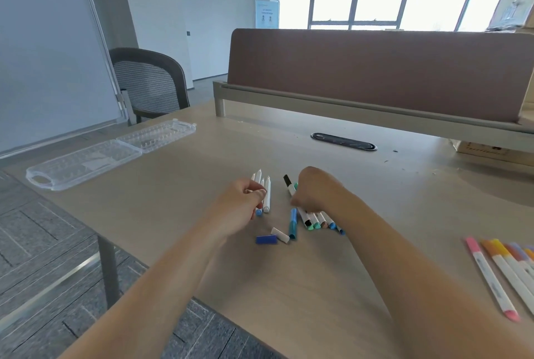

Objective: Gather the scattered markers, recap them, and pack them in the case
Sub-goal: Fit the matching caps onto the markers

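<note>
My left hand [242, 208] is closed around a small bunch of white markers [266, 194] whose tips point away from me. My right hand [315, 191] grips a bundle of several markers [318, 218], their coloured ends fanned toward me and a black cap [287, 180] sticking out behind. Between the hands lie a blue marker [293, 222], a loose blue cap [265, 239] and a loose white cap [280, 234]. The clear plastic case [86, 160] lies open at the far left of the desk. Capped pink, orange and yellow markers [491, 274] lie at the right edge.
A brown partition [375, 69] runs along the back of the desk [202, 185], with a black cable grommet [343, 141] in front of it. A mesh chair [150, 84] and a whiteboard [49, 49] stand to the left. The desk's front-left edge drops to carpet.
</note>
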A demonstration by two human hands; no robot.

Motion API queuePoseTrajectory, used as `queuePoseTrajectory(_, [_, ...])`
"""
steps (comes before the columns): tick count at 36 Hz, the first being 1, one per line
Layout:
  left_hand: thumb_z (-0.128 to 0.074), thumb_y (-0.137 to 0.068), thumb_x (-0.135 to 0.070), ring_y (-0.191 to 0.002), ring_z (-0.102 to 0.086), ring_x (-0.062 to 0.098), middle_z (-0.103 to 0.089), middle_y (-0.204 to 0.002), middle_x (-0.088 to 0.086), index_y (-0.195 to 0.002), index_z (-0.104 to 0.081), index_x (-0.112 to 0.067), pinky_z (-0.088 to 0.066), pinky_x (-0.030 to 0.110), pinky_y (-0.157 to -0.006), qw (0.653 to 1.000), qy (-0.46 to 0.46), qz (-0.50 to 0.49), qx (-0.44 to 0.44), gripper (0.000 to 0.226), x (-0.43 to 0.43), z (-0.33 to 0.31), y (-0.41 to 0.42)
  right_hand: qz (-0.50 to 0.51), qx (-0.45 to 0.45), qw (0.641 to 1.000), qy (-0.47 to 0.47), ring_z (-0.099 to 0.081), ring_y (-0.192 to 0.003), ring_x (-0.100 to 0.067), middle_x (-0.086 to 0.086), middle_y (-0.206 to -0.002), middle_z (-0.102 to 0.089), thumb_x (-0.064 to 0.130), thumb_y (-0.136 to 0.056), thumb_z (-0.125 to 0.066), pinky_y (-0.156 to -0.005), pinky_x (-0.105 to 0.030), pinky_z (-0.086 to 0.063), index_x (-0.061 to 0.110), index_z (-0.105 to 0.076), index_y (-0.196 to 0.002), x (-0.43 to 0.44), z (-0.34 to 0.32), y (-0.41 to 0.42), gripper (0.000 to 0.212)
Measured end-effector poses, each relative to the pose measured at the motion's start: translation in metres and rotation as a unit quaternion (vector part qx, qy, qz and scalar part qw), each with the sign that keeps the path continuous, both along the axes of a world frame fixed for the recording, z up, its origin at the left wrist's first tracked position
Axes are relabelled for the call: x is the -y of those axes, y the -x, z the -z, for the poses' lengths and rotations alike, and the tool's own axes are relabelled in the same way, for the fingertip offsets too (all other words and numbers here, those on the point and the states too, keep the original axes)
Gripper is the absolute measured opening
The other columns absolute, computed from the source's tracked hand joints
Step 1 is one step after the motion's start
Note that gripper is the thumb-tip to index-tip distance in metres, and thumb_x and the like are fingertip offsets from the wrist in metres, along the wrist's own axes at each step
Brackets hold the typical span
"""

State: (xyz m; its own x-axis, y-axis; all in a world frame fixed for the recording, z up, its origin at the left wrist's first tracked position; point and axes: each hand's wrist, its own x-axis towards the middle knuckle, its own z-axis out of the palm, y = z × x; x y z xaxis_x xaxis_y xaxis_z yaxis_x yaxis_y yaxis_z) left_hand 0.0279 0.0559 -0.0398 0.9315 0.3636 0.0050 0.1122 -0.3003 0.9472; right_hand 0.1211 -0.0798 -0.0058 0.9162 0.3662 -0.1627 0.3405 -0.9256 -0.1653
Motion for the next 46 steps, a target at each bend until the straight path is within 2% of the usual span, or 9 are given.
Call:
queuePoseTrajectory(5, [-0.053,-0.097,-0.015,-0.057,-0.046,0.015,-0.061,-0.076,0.005,-0.098,-0.065,-0.012,-0.037,0.024,-0.054,1.0,0.0,0.001,-0.003,0.012,-0.002,-0.001,0.003,-0.02,0.011,0.999,0.048,-0.045,-0.063,-0.019,-0.004,-0.066,-0.045,0.012,-0.091,-0.062,-0.049,-0.025,-0.035,0.008,-0.053,-0.072,-0.001,0.003,0.0,0.022])
queuePoseTrajectory(9, [-0.055,-0.096,-0.018,-0.056,-0.046,0.014,-0.061,-0.076,0.004,-0.099,-0.065,-0.012,-0.039,0.025,-0.057,1.0,-0.011,0.006,-0.003,0.012,-0.005,0.0,0.005,-0.009,0.024,1.0,-0.004,-0.042,-0.055,-0.018,-0.004,-0.064,-0.046,0.006,-0.085,-0.061,-0.048,-0.025,-0.033,0.01,-0.05,-0.069,0.001,0.01,-0.003,0.02])
queuePoseTrajectory(15, [-0.056,-0.096,-0.025,-0.056,-0.049,0.01,-0.065,-0.078,-0.001,-0.098,-0.066,-0.018,-0.039,0.023,-0.058,0.999,-0.051,0.005,-0.01,0.012,-0.011,0.002,0.007,-0.015,0.049,0.997,-0.061,-0.057,-0.071,-0.021,-0.006,-0.083,-0.062,0.006,-0.09,-0.054,-0.057,-0.026,-0.043,0.006,-0.064,-0.092,-0.008,0.01,0.001,0.01])
queuePoseTrajectory(20, [-0.057,-0.095,-0.025,-0.056,-0.049,0.01,-0.063,-0.073,-0.004,-0.095,-0.068,-0.015,-0.038,0.024,-0.059,0.998,-0.063,0.006,-0.018,0.015,-0.018,0.005,0.009,-0.03,0.055,0.996,-0.058,-0.039,-0.054,-0.016,-0.003,-0.064,-0.04,0.002,-0.089,-0.051,-0.047,-0.024,-0.032,0.01,-0.048,-0.067,-0.03,0.008,0.004,0.023])
queuePoseTrajectory(22, [-0.056,-0.096,-0.025,-0.056,-0.048,0.011,-0.062,-0.071,-0.004,-0.094,-0.069,-0.014,-0.038,0.024,-0.058,0.998,-0.064,0.009,-0.026,0.017,-0.019,0.006,0.009,-0.037,0.058,0.996,-0.049,-0.042,-0.059,-0.015,-0.002,-0.065,-0.04,0.005,-0.091,-0.051,-0.048,-0.022,-0.03,0.011,-0.045,-0.065,-0.038,0.006,0.003,0.028])
queuePoseTrajectory(29, [-0.056,-0.094,-0.027,-0.056,-0.053,0.012,-0.059,-0.064,-0.005,-0.091,-0.067,-0.018,-0.041,0.026,-0.062,0.993,-0.099,0.025,-0.054,0.015,-0.02,0.006,0.012,-0.033,0.027,0.999,0.007,-0.044,-0.061,-0.013,-0.002,-0.071,-0.047,0.008,-0.09,-0.057,-0.066,-0.027,-0.04,0.013,-0.046,-0.065,-0.064,0.001,0.001,0.027])
queuePoseTrajectory(34, [-0.057,-0.092,-0.029,-0.059,-0.054,0.012,-0.058,-0.065,-0.007,-0.091,-0.067,-0.02,-0.04,0.027,-0.062,0.989,-0.126,0.036,-0.065,0.013,-0.019,0.005,0.014,-0.023,0.024,0.999,0.021,-0.056,-0.079,-0.028,-0.005,-0.068,-0.049,0.003,-0.083,-0.06,-0.076,-0.033,-0.051,0.012,-0.046,-0.064,-0.071,0.001,0.005,0.025])
queuePoseTrajectory(39, [-0.063,-0.089,-0.028,-0.06,-0.051,0.007,-0.059,-0.072,-0.007,-0.092,-0.067,-0.018,-0.035,0.023,-0.056,0.982,-0.165,0.062,-0.061,0.011,-0.012,-0.001,0.015,-0.029,0.014,0.999,0.044,-0.05,-0.065,-0.018,-0.004,-0.068,-0.047,0.003,-0.084,-0.062,-0.067,-0.03,-0.043,0.011,-0.047,-0.063,-0.064,-0.006,0.007,0.027])
queuePoseTrajectory(46, [-0.077,-0.079,-0.036,-0.062,-0.05,0.007,-0.06,-0.081,-0.004,-0.091,-0.068,-0.025,-0.032,0.019,-0.051,0.95,-0.272,0.132,-0.073,0.019,0.005,-0.01,0.018,-0.035,-0.003,0.999,-0.018,-0.046,-0.054,-0.017,-0.004,-0.06,-0.045,0.011,-0.089,-0.058,-0.05,-0.022,-0.037,0.01,-0.047,-0.06,-0.03,-0.024,0.013,0.031])
